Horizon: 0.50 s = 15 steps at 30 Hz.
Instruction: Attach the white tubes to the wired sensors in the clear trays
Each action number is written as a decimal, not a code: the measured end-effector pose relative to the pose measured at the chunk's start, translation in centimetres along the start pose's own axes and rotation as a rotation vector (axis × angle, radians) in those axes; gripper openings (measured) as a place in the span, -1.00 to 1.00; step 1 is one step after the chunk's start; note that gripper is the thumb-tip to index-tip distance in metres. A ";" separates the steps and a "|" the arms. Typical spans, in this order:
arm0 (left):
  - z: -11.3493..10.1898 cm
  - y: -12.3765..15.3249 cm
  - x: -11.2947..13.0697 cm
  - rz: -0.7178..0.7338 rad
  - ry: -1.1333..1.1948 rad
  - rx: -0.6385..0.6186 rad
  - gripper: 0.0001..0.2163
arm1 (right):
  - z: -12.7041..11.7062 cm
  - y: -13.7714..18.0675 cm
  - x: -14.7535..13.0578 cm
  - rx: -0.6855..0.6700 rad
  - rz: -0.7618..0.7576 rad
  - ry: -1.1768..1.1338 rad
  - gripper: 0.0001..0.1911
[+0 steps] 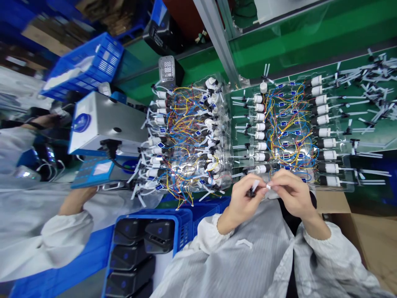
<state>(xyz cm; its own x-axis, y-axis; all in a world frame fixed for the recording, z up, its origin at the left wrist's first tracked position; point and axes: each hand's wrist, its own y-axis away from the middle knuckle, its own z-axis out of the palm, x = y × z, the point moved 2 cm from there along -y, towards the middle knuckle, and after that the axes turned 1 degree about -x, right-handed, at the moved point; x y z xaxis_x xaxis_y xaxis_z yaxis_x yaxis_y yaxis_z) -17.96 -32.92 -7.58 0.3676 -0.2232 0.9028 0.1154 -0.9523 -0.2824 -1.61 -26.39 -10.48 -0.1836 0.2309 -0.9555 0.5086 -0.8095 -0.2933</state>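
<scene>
My left hand [245, 196] and my right hand [290, 192] meet at the near edge of the bench, fingers pinched together on a small white and black pump part [259, 188] with a thin white tube. Just beyond them lies a clear tray [349, 186] holding rows of white-capped pump parts [324, 132] joined by red, yellow and blue wires. A second clear tray [228, 124], stacked and full of the same wired parts, sits to the left. Both my sleeves are white.
Loose white tubes and black fittings [369, 82] lie scattered on the green bench at far right. A blue crate [182, 225] of black devices stands below left. A co-worker's hand [76, 198] is by a grey machine [105, 122]. A cardboard box [369, 231] sits at right.
</scene>
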 end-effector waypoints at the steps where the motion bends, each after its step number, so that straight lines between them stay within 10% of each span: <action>1: 0.1 0.0 0.0 -0.002 0.014 -0.003 -0.89 | 0.1 0.1 0.1 0.012 -0.009 -0.014 -0.77; 15: 0.8 0.6 -0.1 0.065 0.002 0.073 -0.92 | 0.7 0.8 1.4 0.106 0.076 -0.103 -0.87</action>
<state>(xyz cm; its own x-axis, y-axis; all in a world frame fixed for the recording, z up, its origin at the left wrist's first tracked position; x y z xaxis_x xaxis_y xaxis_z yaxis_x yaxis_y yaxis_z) -17.21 -33.30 -8.15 0.3750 -0.2844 0.8823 0.1583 -0.9181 -0.3632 -2.01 -27.13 -12.02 -0.2367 0.1148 -0.9648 0.4340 -0.8759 -0.2107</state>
